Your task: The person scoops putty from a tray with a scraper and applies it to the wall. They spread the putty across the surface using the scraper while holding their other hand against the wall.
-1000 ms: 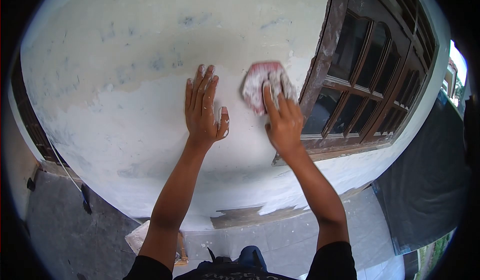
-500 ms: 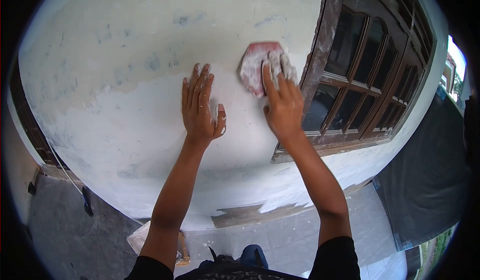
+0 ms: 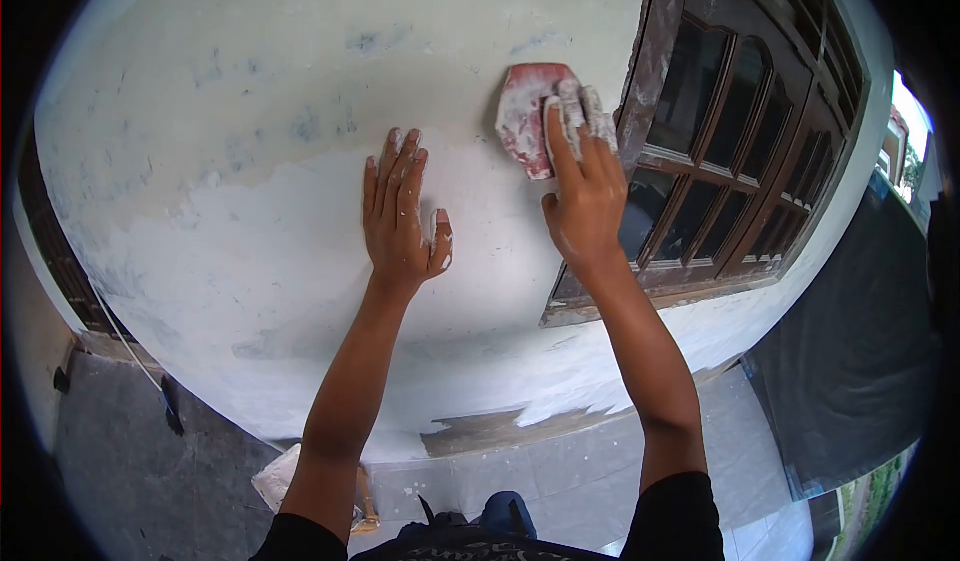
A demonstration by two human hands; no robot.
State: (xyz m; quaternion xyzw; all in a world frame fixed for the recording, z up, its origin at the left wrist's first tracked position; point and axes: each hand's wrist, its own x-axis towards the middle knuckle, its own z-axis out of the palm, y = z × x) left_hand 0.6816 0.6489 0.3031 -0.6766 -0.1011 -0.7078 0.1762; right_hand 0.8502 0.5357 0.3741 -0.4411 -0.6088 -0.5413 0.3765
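My right hand (image 3: pixel 588 186) presses a flat red putty spreader (image 3: pixel 530 121), smeared with white, against the wall (image 3: pixel 480 231) close to the window frame. Its fingers lie over the spreader's right side, and white paste coats the fingertips. To the left, my left hand (image 3: pixel 402 211) rests flat on the wall with its fingers pointing up and the thumb out to the side. White specks dot those fingers too. White coating covers the lower wall, while the cream part above carries greyish-blue patches.
A dark wooden window (image 3: pixel 720 141) with glass panes is at the right. Below it hangs a dark sheet (image 3: pixel 850 351). Grey floor tiles (image 3: pixel 600 481) run along the wall's foot. A white-smeared container (image 3: pixel 278 476) sits low by my left arm.
My right hand has slid the putty spreader a short way up and to the right, toward the window frame. The left hand stays in place.
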